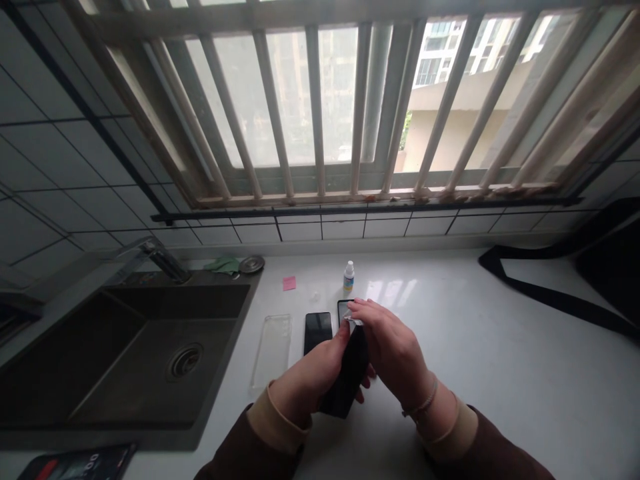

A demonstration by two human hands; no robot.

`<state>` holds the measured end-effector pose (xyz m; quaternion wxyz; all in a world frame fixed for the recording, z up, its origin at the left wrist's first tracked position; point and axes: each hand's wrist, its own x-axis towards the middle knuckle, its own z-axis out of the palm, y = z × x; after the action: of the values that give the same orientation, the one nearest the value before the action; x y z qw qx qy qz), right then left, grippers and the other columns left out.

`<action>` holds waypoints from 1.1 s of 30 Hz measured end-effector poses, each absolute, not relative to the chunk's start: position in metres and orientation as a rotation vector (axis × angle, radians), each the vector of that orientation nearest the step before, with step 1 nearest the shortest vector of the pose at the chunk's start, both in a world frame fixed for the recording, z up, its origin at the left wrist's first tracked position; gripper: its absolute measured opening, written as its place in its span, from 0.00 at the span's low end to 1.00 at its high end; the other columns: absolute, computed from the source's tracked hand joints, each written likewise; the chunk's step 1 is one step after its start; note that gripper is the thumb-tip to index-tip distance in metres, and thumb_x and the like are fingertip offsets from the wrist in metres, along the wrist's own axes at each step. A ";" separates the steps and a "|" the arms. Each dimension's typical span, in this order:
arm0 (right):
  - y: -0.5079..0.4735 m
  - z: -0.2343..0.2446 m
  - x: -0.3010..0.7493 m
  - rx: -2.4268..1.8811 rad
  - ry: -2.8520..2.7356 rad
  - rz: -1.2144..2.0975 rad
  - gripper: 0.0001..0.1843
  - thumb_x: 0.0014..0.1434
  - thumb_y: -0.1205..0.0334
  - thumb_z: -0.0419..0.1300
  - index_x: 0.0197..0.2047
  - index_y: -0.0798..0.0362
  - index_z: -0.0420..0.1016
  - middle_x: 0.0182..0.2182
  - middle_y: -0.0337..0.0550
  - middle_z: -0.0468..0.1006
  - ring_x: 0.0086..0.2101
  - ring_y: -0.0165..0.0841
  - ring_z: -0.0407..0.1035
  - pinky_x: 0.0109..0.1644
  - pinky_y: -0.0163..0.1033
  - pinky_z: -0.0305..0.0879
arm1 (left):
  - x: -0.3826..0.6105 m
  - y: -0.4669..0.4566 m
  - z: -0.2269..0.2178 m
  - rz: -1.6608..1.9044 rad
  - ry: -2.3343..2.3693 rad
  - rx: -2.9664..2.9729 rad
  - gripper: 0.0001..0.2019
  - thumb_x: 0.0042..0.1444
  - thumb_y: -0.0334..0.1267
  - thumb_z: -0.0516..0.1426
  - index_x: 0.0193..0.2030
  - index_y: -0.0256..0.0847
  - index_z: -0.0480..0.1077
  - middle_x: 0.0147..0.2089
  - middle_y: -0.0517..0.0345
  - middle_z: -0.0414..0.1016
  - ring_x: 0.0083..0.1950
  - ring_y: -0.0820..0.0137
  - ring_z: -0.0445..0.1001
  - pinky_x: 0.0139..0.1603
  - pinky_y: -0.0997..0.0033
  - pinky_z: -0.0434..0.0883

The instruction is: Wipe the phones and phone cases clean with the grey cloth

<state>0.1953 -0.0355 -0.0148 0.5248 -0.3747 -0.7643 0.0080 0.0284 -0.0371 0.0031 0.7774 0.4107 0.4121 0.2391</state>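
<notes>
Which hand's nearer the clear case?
Left. The left hand is just right of the clear case, holding a black phone. The right hand is farther right, past the phone, pinching a white scrap at its top.

free: bare counter (pixel 450 347) right | ahead: phone (pixel 318 330), clear case (pixel 273 347), bottle (pixel 349 275) | left: sink (pixel 125 353)

Counter (pixel 450 347) is smooth and glossy white, sink (pixel 125 353) by its left edge looks like matt dark metal, case (pixel 273 350) is clear plastic, phone (pixel 317 331) has shiny black glass.
</notes>
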 end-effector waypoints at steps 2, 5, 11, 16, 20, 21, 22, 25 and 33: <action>-0.035 -0.014 0.196 -0.849 -1.902 -0.017 0.19 0.71 0.77 0.56 0.59 0.49 0.73 0.54 0.47 0.85 0.62 0.42 0.75 0.69 0.54 0.72 | 0.029 -0.036 0.005 0.524 0.900 0.807 0.46 0.61 0.79 0.43 0.38 0.33 0.78 0.30 0.43 0.78 0.28 0.63 0.77 0.26 0.69 0.74; -0.036 -0.013 0.196 -0.815 -1.977 -0.028 0.18 0.71 0.77 0.56 0.58 0.51 0.73 0.53 0.48 0.85 0.64 0.43 0.73 0.72 0.56 0.68 | 0.029 -0.035 0.006 0.526 0.859 0.645 0.47 0.61 0.79 0.38 0.40 0.34 0.78 0.29 0.45 0.77 0.27 0.64 0.76 0.24 0.70 0.73; -0.041 -0.014 0.191 -0.737 -2.094 -0.014 0.15 0.71 0.76 0.56 0.57 0.54 0.73 0.53 0.47 0.86 0.64 0.41 0.73 0.78 0.56 0.57 | 0.027 -0.035 0.007 0.584 0.820 0.454 0.45 0.61 0.78 0.45 0.52 0.34 0.78 0.30 0.47 0.77 0.26 0.65 0.77 0.24 0.70 0.74; -0.043 -0.011 0.188 -0.676 -2.145 0.007 0.14 0.71 0.75 0.55 0.55 0.53 0.74 0.54 0.47 0.86 0.64 0.40 0.74 0.81 0.57 0.49 | 0.030 -0.035 0.012 0.703 0.584 0.237 0.37 0.67 0.69 0.50 0.56 0.34 0.77 0.37 0.45 0.81 0.35 0.61 0.82 0.33 0.68 0.78; -0.043 -0.007 0.188 -0.650 -2.150 0.041 0.14 0.71 0.76 0.55 0.53 0.53 0.75 0.53 0.46 0.86 0.63 0.39 0.74 0.81 0.57 0.50 | 0.032 -0.036 0.015 0.710 0.457 0.095 0.31 0.71 0.61 0.53 0.53 0.31 0.78 0.41 0.41 0.82 0.43 0.60 0.84 0.49 0.65 0.79; -0.043 -0.007 0.188 -0.638 -2.154 0.050 0.14 0.71 0.77 0.55 0.53 0.53 0.75 0.53 0.46 0.86 0.63 0.39 0.74 0.81 0.57 0.50 | 0.033 -0.037 0.016 0.705 0.447 0.083 0.30 0.72 0.59 0.53 0.53 0.30 0.78 0.42 0.40 0.82 0.44 0.60 0.84 0.51 0.64 0.79; -0.044 -0.007 0.189 -0.624 -2.158 0.059 0.15 0.71 0.77 0.55 0.54 0.53 0.75 0.53 0.47 0.86 0.63 0.39 0.75 0.81 0.57 0.50 | 0.033 -0.037 0.016 0.709 0.440 0.075 0.28 0.73 0.57 0.53 0.53 0.29 0.78 0.42 0.40 0.83 0.44 0.61 0.84 0.52 0.64 0.79; -0.047 -0.007 0.188 -0.581 -2.124 0.138 0.16 0.71 0.76 0.55 0.55 0.52 0.75 0.53 0.46 0.86 0.62 0.39 0.76 0.80 0.58 0.53 | 0.035 -0.035 0.016 0.752 0.461 0.083 0.25 0.74 0.51 0.54 0.53 0.26 0.78 0.42 0.41 0.82 0.43 0.64 0.83 0.54 0.66 0.78; -0.045 -0.010 0.190 -1.114 -1.218 0.623 0.13 0.79 0.57 0.52 0.52 0.50 0.77 0.43 0.47 0.88 0.40 0.38 0.85 0.47 0.46 0.84 | 0.035 -0.031 0.005 0.753 0.665 0.265 0.25 0.69 0.57 0.57 0.54 0.34 0.77 0.37 0.50 0.78 0.36 0.66 0.77 0.36 0.66 0.74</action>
<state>0.1896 -0.0454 -0.0104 0.6355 -0.4876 -0.5330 0.2726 0.0347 -0.0315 0.0051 0.8680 0.1268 0.3178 0.3598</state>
